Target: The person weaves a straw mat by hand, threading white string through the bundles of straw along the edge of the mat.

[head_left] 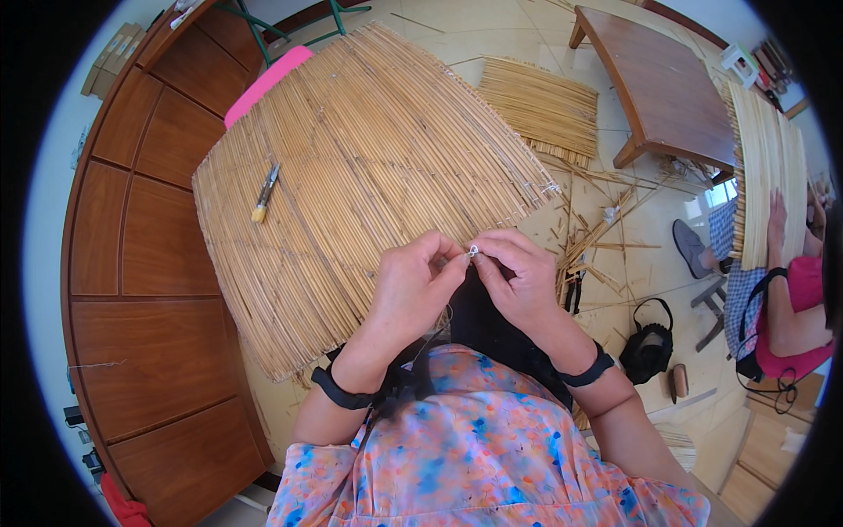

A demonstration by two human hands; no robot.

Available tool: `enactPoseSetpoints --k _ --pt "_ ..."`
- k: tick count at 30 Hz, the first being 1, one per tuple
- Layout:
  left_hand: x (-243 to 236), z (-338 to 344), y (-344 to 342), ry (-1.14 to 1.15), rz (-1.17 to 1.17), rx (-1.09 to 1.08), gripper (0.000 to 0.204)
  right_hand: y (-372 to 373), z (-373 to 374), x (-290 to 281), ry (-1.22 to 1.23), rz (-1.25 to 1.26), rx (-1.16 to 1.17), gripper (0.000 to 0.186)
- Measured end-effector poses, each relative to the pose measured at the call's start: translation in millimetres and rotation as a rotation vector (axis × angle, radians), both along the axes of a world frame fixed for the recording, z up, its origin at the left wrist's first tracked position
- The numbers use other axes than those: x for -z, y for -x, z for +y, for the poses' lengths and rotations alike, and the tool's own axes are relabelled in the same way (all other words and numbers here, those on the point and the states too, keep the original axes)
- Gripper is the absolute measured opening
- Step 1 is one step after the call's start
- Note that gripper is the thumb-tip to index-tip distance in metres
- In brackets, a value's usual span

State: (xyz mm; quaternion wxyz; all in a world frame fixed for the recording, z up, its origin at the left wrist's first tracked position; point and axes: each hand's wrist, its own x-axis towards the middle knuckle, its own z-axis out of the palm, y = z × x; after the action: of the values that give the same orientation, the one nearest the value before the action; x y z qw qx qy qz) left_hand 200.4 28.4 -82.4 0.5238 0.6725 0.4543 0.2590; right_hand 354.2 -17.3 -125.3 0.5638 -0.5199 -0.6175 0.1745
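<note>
My left hand [413, 290] and my right hand [518, 281] meet near the center, fingertips pinched on a small white piece [473, 250], perhaps looped string; it is too small to tell exactly. A thin thread hangs below my fingers. They are at the near right edge of a large mat of thin cane strips [342, 140], tied with thread rows. A brush with a pale tip [265, 193] lies on the mat, to the upper left of my hands.
Wooden cabinet [158, 369] on the left; pink board [263, 83] behind the mat. On the floor, a smaller cane mat [540, 105], loose strips [588, 246] and a black bag [648, 347]. A low table [659, 79] stands upper right. At right, another person [795, 325] holds a cane mat [764, 158].
</note>
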Motion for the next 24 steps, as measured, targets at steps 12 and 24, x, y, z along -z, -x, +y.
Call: enactPoseSetpoints --k 12,24 --pt "2.1 -0.7 3.1 -0.02 0.034 0.014 0.007 0.0 -8.2 -13.0 0.147 0.087 -0.005 0.027" --pt "-1.9 -1.3 1.5 -0.16 0.124 -0.032 0.011 -0.3 -2.9 -9.4 0.0 0.088 0.056 0.014"
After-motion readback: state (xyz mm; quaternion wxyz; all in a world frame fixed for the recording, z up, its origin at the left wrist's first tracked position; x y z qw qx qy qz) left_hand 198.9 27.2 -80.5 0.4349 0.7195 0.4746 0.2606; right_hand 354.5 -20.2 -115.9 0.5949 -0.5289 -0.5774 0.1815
